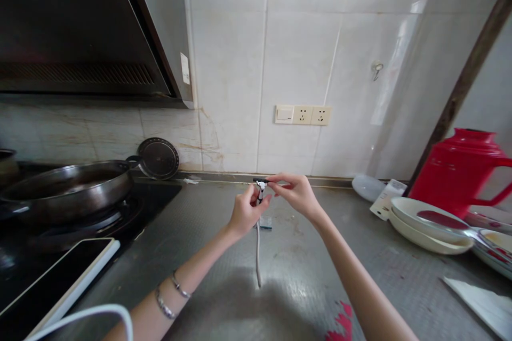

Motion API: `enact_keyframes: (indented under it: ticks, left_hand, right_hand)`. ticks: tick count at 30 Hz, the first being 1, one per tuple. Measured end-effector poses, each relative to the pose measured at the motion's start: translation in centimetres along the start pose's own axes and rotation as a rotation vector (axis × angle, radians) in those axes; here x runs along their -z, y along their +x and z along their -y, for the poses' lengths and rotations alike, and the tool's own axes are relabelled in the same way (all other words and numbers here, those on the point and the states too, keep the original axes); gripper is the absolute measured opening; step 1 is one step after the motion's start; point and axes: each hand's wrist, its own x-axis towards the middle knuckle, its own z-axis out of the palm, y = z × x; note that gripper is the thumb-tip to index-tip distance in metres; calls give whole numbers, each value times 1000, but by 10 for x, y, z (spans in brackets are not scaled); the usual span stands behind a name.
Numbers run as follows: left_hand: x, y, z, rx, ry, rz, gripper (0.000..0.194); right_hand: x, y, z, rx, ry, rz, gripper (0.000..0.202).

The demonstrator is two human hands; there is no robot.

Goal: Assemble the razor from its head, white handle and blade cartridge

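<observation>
My left hand (245,210) is closed round a small white and black clip-like device (261,187), held upright above the metal counter. A thin grey-white rod or cable (258,261) hangs down from below it. With thumb and fingertips pinched, my right hand (294,192) grips a short dark piece (261,180) lying across the device's top. Just behind and below the hands, a small clear packet with a dark edge (265,222) rests on the counter.
To the left are a steel pan (72,192) on the stove and a phone-like slab (60,282) with a white cable (96,310). At right stand stacked bowls (430,229) and a red jug (456,170). A tiled wall with sockets (303,115) rises behind.
</observation>
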Motion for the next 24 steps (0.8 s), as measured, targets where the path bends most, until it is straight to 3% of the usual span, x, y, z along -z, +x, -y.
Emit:
enact_keyframes:
  ticks: [11, 24]
  left_hand:
    - [-8, -5, 4, 113, -156, -23, 29]
    - [-14, -10, 1, 141, -244, -61, 30]
  right_hand:
    - [3, 0, 0, -20, -34, 14, 19]
    - [4, 0, 2, 50, -63, 64, 16]
